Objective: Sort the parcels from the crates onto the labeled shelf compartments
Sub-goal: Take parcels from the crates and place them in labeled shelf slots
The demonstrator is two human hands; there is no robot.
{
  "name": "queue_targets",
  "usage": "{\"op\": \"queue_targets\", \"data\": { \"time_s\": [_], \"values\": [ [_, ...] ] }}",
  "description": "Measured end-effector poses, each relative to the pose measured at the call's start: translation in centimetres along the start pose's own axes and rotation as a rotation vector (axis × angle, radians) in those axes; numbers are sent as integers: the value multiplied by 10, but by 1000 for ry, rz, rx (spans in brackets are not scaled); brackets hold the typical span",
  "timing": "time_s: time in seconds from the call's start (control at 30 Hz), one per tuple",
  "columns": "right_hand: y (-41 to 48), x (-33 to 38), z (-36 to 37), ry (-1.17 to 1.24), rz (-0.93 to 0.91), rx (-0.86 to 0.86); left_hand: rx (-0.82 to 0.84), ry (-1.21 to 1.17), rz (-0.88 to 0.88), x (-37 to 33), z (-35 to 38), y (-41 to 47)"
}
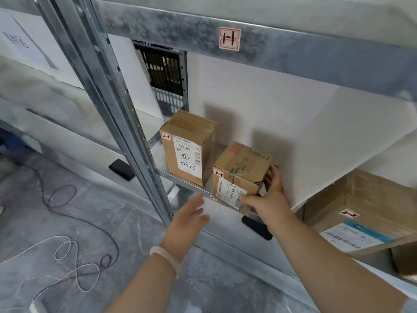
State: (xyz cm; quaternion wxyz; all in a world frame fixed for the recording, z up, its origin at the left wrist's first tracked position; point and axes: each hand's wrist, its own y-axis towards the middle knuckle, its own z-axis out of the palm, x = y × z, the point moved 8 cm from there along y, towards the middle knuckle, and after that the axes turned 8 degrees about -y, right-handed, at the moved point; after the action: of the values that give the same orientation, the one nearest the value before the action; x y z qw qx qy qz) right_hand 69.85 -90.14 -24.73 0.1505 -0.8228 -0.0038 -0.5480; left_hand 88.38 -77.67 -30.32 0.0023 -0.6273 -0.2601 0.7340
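A small cardboard parcel (241, 172) tagged 2-1 sits tilted at the front edge of the metal shelf (191, 185). My right hand (268, 195) grips its right side, thumb on the front label and fingers round the back corner. To its left stands a taller parcel (187, 147), also tagged 2-1, upright with a white label marked 0325. My left hand (189, 220) hovers open in front of the shelf edge, fingers spread, touching nothing. A small label (213, 197) is stuck on the shelf's front rail under the gripped parcel.
The upper shelf beam carries a label (230, 39) reading 1-1. A larger box (365, 213) tagged 2-2 lies at the right. The shelf upright (126, 123) runs diagonally at the left. Cables (67, 245) lie looped on the grey floor. A black device (121, 169) lies on the lower level.
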Motion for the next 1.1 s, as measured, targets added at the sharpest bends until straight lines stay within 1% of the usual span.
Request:
{"op": "queue_targets", "data": {
  "time_s": [0.1,0.33,0.47,0.67,1.1],
  "values": [
    [4,-1,1,45,13,12,15,6,-9,1,0,4],
    [12,5,5,70,15,36,21,-3,-4,-2,-1,5],
    [13,6,5,45,19,58,32,7,7,-3,-2,3],
    [11,5,3,6,10,29,39,21,26,-6,-1,-5],
    [12,4,3,-27,9,35,45,15,40,-1,-6,-19]
  ]
}}
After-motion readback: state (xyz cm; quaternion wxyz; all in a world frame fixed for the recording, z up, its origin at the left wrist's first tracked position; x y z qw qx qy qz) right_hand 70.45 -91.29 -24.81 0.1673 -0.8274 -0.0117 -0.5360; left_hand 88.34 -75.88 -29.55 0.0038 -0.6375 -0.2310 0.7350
